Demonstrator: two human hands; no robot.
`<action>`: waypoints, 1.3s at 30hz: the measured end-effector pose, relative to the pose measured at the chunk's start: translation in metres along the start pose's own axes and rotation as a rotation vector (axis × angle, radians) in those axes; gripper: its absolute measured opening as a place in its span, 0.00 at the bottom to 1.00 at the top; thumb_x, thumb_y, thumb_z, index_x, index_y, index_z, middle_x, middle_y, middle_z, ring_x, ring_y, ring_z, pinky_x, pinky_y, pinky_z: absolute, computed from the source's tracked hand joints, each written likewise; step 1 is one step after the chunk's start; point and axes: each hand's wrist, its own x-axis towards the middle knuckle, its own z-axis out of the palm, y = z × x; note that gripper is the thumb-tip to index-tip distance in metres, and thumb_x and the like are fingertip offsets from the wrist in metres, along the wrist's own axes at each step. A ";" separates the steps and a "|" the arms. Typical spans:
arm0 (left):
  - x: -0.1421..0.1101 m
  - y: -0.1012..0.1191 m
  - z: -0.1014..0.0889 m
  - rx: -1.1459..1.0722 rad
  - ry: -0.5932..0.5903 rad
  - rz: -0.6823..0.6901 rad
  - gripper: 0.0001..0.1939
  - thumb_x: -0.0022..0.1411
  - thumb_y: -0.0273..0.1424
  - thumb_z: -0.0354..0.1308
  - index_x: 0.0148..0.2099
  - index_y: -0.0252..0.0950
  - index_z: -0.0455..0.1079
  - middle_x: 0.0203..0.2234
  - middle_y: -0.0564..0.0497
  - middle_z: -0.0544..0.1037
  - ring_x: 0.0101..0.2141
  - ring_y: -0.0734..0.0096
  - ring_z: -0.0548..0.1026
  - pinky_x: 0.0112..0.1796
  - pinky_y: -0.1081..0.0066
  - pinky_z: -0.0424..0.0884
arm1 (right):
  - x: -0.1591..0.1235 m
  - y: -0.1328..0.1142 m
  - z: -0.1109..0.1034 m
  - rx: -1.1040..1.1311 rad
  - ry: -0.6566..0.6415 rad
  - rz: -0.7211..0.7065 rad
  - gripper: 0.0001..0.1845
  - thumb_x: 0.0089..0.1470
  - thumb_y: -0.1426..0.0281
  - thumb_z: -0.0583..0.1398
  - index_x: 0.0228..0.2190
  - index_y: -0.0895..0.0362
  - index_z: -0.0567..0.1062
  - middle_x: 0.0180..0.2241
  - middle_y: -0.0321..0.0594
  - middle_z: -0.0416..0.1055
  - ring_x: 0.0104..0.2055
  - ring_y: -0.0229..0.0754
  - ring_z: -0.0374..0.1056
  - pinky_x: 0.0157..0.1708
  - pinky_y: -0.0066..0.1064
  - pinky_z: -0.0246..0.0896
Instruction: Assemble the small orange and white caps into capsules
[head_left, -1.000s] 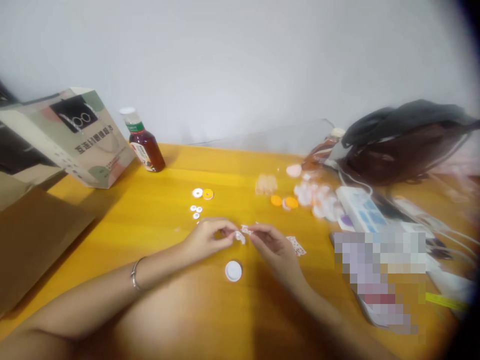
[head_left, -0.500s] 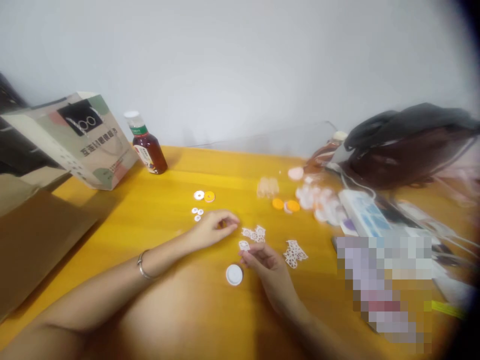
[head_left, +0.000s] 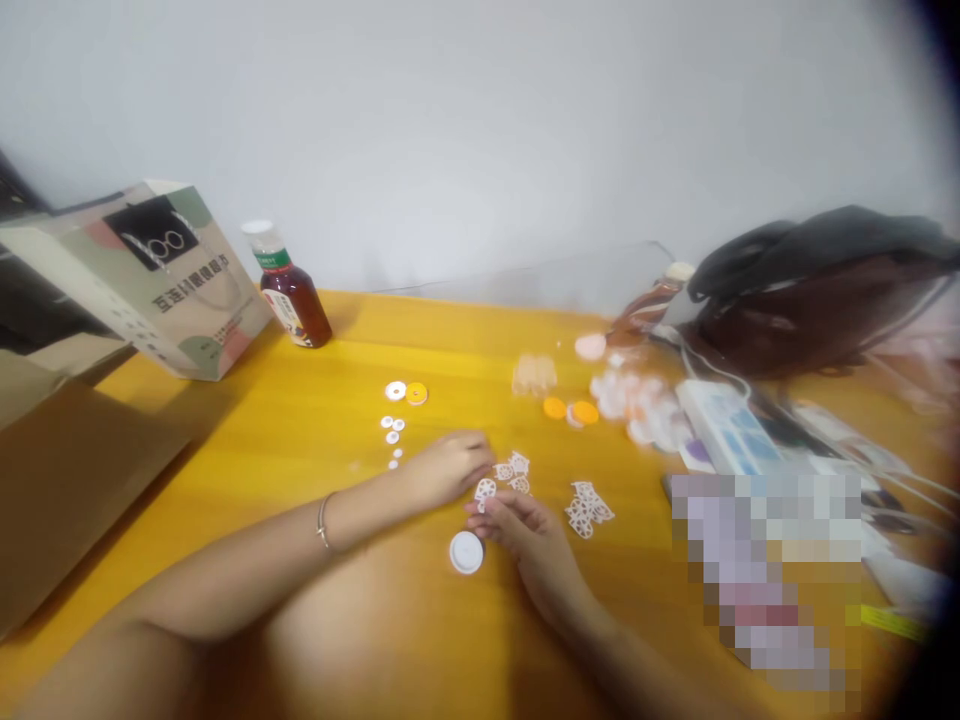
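My right hand (head_left: 529, 535) pinches a small white openwork piece (head_left: 486, 490), its round pierced face turned up. My left hand (head_left: 454, 468) is closed, its fingers curled with the tips beside a small group of white openwork pieces (head_left: 517, 465). Whatever those fingertips hold, if anything, is hidden. Just below the held piece lies a round white lid-like disc (head_left: 466, 552). Another cluster of white openwork pieces (head_left: 589, 510) rests to the right of my right hand.
Small white discs (head_left: 393, 437) and an orange ring (head_left: 416, 393) lie beyond my left forearm. A bottle (head_left: 296, 305), paper bag (head_left: 195, 290) and cardboard box (head_left: 82, 490) stand left. Orange discs (head_left: 583, 413), a pale pile (head_left: 637, 400) and a dark bag (head_left: 810, 290) occupy the right.
My left hand has shifted right, closer to the openwork pieces, and its fingers have closed up. The piece in my right hand now shows more of its face. More small discs show beyond my left wrist.
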 end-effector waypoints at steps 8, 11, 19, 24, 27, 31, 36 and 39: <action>-0.030 0.003 -0.021 -0.417 0.212 -0.245 0.14 0.61 0.30 0.48 0.49 0.35 0.65 0.34 0.47 0.73 0.33 0.72 0.71 0.36 0.71 0.68 | 0.006 -0.003 0.001 0.037 0.047 0.013 0.11 0.38 0.64 0.66 0.23 0.58 0.76 0.29 0.41 0.76 0.32 0.40 0.70 0.38 0.34 0.64; -0.043 0.002 -0.022 -0.793 0.188 -0.371 0.14 0.59 0.30 0.52 0.48 0.32 0.65 0.28 0.48 0.74 0.28 0.75 0.73 0.33 0.73 0.70 | 0.010 -0.005 0.005 0.032 0.055 0.001 0.12 0.36 0.63 0.67 0.23 0.58 0.75 0.27 0.39 0.75 0.31 0.39 0.70 0.38 0.34 0.64; -0.046 0.007 -0.011 -1.166 0.221 -0.476 0.13 0.53 0.30 0.59 0.42 0.31 0.70 0.33 0.48 0.77 0.34 0.71 0.75 0.40 0.71 0.70 | 0.015 -0.002 0.010 0.000 0.087 -0.037 0.13 0.36 0.64 0.67 0.23 0.57 0.70 0.23 0.37 0.74 0.27 0.38 0.70 0.33 0.32 0.65; -0.045 0.011 -0.007 -1.081 0.249 -0.455 0.12 0.53 0.30 0.59 0.41 0.31 0.71 0.34 0.46 0.77 0.34 0.71 0.75 0.39 0.72 0.70 | 0.013 -0.001 0.007 -0.034 0.101 -0.086 0.14 0.37 0.64 0.67 0.27 0.57 0.71 0.24 0.36 0.74 0.27 0.37 0.69 0.34 0.31 0.64; -0.047 0.013 -0.006 -1.008 0.278 -0.442 0.12 0.53 0.30 0.59 0.41 0.32 0.71 0.34 0.46 0.76 0.34 0.71 0.75 0.39 0.72 0.70 | 0.014 -0.001 0.006 -0.062 0.104 -0.103 0.13 0.36 0.65 0.67 0.26 0.57 0.73 0.23 0.35 0.74 0.26 0.37 0.68 0.33 0.31 0.64; -0.048 0.017 -0.004 -0.947 0.289 -0.451 0.13 0.54 0.31 0.58 0.41 0.32 0.71 0.33 0.46 0.76 0.33 0.70 0.75 0.38 0.71 0.71 | 0.015 -0.002 0.005 -0.064 0.088 -0.084 0.12 0.36 0.65 0.67 0.24 0.57 0.74 0.23 0.35 0.73 0.26 0.35 0.67 0.33 0.30 0.63; -0.049 0.021 -0.003 -0.811 0.359 -0.416 0.11 0.53 0.30 0.59 0.40 0.33 0.72 0.32 0.48 0.75 0.32 0.72 0.74 0.37 0.72 0.71 | 0.014 -0.004 0.004 -0.074 0.060 -0.061 0.09 0.36 0.65 0.66 0.23 0.57 0.75 0.23 0.35 0.73 0.26 0.35 0.66 0.34 0.30 0.62; -0.049 0.021 -0.003 -0.770 0.370 -0.410 0.11 0.54 0.31 0.58 0.40 0.33 0.72 0.31 0.47 0.75 0.32 0.72 0.74 0.38 0.71 0.71 | 0.013 -0.004 0.003 -0.059 0.037 -0.042 0.09 0.37 0.65 0.66 0.23 0.57 0.76 0.24 0.35 0.73 0.27 0.35 0.66 0.35 0.30 0.62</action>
